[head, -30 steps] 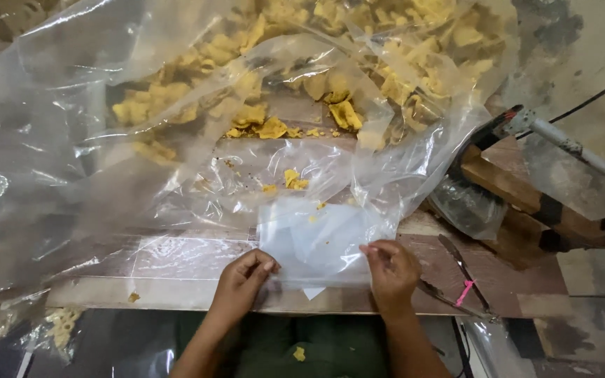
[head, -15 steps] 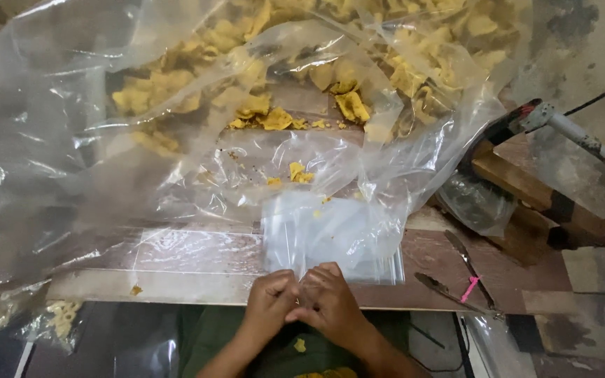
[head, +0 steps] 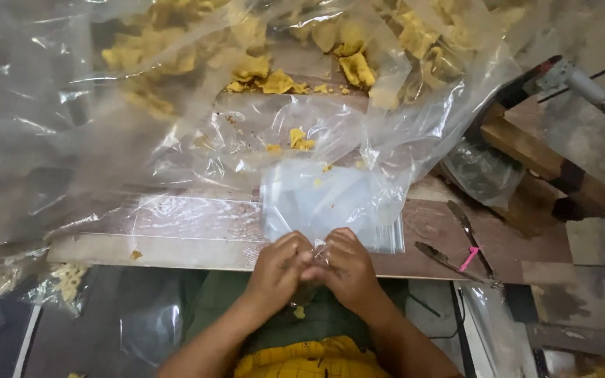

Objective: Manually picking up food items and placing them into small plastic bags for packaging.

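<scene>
Left hand (head: 278,269) and right hand (head: 348,269) pressed together, both pinching the near edge of small clear bag (head: 320,203) flat on wooden board (head: 197,241). Judged light, limp, slippery; best gripped at edge, between fingertips.

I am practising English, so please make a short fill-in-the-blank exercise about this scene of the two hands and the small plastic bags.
1. The left hand and the right hand meet at the near edge of a stack of small ____ plastic bags.
2. The chips inside the big plastic sheet are ____ in colour.
3. The metal tongs lie to the ____ of the hands.

Missing words: clear; yellow; right
</scene>
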